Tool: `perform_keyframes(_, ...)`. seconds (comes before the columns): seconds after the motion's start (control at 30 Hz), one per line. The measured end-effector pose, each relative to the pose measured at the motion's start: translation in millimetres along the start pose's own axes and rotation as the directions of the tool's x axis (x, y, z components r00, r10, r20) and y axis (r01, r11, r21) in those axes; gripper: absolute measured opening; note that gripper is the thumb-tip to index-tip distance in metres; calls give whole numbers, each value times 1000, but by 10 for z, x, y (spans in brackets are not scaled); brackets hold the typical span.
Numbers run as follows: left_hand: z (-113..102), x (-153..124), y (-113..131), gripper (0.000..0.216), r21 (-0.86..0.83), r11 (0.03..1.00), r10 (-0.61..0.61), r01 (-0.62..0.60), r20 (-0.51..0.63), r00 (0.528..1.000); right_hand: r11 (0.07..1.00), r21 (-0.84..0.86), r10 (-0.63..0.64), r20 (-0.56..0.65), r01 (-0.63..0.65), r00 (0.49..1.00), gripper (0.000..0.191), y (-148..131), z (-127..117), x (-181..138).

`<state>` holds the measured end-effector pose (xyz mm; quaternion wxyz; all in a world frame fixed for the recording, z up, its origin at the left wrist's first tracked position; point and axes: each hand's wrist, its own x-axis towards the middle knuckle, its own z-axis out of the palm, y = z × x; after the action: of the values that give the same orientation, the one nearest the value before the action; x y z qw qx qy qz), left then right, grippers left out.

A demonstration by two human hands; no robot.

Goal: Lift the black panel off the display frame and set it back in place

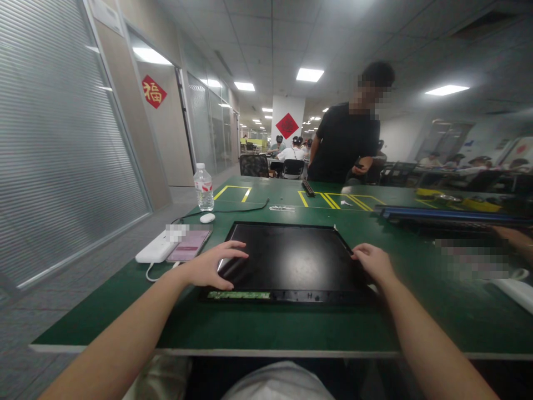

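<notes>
A flat black display panel (291, 258) lies on the green table (125, 316) in front of me, with a green circuit strip (239, 295) along its near edge. My left hand (212, 265) rests on the panel's left edge, fingers spread over the dark surface and thumb near the strip. My right hand (373, 261) lies on the panel's right edge with its fingers curled over the rim.
A phone (189, 245) on a white power bank (155, 251), a white mouse (207, 218) and a water bottle (204, 187) stand at the left. A person in black (345, 141) stands across the table. Blue-edged trays (441, 215) lie at the right, where another person's arm (518, 241) shows.
</notes>
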<state>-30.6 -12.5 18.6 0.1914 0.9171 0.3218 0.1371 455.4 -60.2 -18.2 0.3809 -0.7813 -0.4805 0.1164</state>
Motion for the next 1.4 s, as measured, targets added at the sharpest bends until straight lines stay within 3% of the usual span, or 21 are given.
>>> perform_keyframes(0.5,52,3,-63,66,-19,998,67,-67,-38,997,1000,-26,-1,3,1,1000,20,25,19,25)
perform_keyframes(0.7,95,34,-114,48,24,999,-35,37,-66,997,1000,-1,-13,-4,13,1000,20,41,25,30)
perform_keyframes(0.8,148,85,-196,47,63,989,-120,132,-164,979,1000,11,-26,-15,26,1000,19,31,29,21)
perform_keyframes(0.93,207,138,-304,52,71,961,-233,267,-314,921,999,19,-44,-22,44,999,19,26,34,17)
perform_keyframes(1.23,227,168,-331,49,-12,916,-387,402,-296,873,999,52,-15,-16,16,1000,23,61,36,36)
perform_keyframes(1.4,193,187,-291,52,-27,888,-448,458,-270,852,1000,11,-2,-79,3,997,20,109,34,75)
